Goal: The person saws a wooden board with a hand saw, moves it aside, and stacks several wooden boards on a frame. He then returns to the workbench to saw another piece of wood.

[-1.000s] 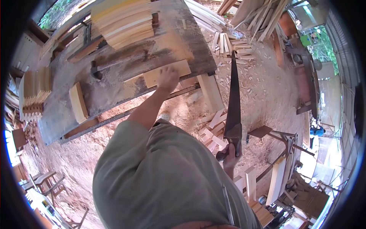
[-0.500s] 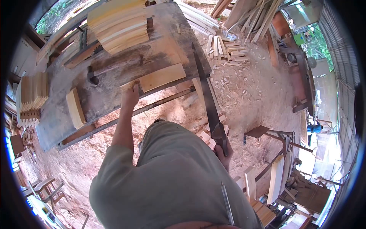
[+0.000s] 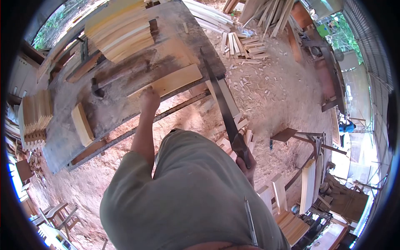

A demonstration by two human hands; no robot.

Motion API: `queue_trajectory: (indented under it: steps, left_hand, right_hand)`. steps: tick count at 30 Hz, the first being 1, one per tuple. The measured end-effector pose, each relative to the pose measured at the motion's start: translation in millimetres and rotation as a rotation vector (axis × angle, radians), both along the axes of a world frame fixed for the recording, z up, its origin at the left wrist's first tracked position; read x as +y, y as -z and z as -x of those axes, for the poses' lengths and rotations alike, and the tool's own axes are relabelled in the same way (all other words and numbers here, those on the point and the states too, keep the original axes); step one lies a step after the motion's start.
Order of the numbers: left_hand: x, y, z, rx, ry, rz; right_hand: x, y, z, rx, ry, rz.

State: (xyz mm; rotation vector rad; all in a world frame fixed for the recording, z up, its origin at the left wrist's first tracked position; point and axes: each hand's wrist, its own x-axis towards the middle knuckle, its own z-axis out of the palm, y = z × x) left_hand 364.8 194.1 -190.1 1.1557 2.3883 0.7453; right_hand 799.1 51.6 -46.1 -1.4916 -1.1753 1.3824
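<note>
While your left hand presses down on the near end of the board lying on the workbench, your right hand is closed around the saw handle, its blade apparently resting at the board's far end.

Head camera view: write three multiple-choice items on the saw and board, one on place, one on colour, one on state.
1. Where does the board lie?
A. on the workbench
B. on the sawdust floor
C. on a chair

2. What colour is the saw blade?
A. bright yellow
B. dark
C. white

3. What is the left hand doing?
A. hanging free
B. gripping the hammer
C. pressing on the board

Answers: 1 A, the board rests flat at the bench's near edge. 2 B, the blade looks dark, almost black. 3 C, the left hand sits on the board's end while the right hand grips the saw handle.
</note>
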Motion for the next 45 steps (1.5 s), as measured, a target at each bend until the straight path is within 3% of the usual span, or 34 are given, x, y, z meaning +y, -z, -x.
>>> queue_trajectory:
  steps: [1, 3, 5, 9, 11, 13, 19, 23, 26, 28, 35, 39, 40, 42, 45]
  left_hand:
    - [4.5, -16.3, -6.3, 0.005, -0.094, 0.028]
    - [28.0, -57.6, -22.9, -0.021, -0.074, 0.0]
    - [56.0, -69.4, -46.4, -0.06, -0.024, -0.053]
    - [113.6, -43.8, -74.5, -0.081, 0.102, -0.114]
    - [124.3, -49.0, -85.0, 0.143, 0.06, 0.032]
    - [125.4, -53.4, -90.5, 0.177, 0.048, 0.054]
    - [132.4, -41.9, -87.3, 0.313, 0.004, 0.094]
    - [132.4, -43.7, -85.0, 0.358, -0.011, 0.156]
    - [136.0, -35.8, -81.9, 0.377, -0.029, 0.155]
    - [136.5, -31.8, -77.1, 0.397, -0.033, 0.142]
    - [135.2, -35.2, -80.5, 0.416, -0.148, -0.071]
    - [138.7, -38.1, -80.2, 0.451, -0.101, -0.073]
    - [136.7, -37.4, -80.6, 0.484, -0.086, -0.089]
    - [134.4, -38.1, -81.2, 0.435, -0.09, -0.111]
    - [135.0, -40.1, -81.9, 0.385, -0.095, -0.127]
  right_hand:
    - [0.2, -2.6, 1.7, -0.006, -0.003, 0.008]
    - [1.9, 8.6, -2.1, -0.067, -0.004, 0.013]
    - [1.7, 17.9, -6.3, -0.138, -0.015, 0.036]
    - [27.2, 21.5, 14.6, -0.126, -0.077, -0.014]
    - [44.3, 12.1, 26.1, -0.191, -0.167, -0.191]
    - [56.5, 1.3, 28.7, -0.211, -0.211, -0.043]
    - [73.5, 21.7, -3.4, -0.094, -0.356, 0.024]
    - [79.3, 16.3, -3.9, -0.124, -0.442, -0.198]
    - [77.1, 16.7, -0.8, -0.099, -0.428, -0.144]
    - [74.0, 26.0, 3.9, -0.107, -0.402, -0.36]
    - [54.3, 22.5, -3.8, -0.081, -0.368, -0.117]
    - [52.3, 32.9, -10.1, -0.124, -0.378, -0.317]
    - [57.9, 31.2, -3.7, -0.123, -0.382, -0.316]
    - [78.4, 25.3, 16.0, -0.055, -0.315, -0.059]
    - [90.6, 25.6, 20.2, -0.032, -0.352, -0.108]
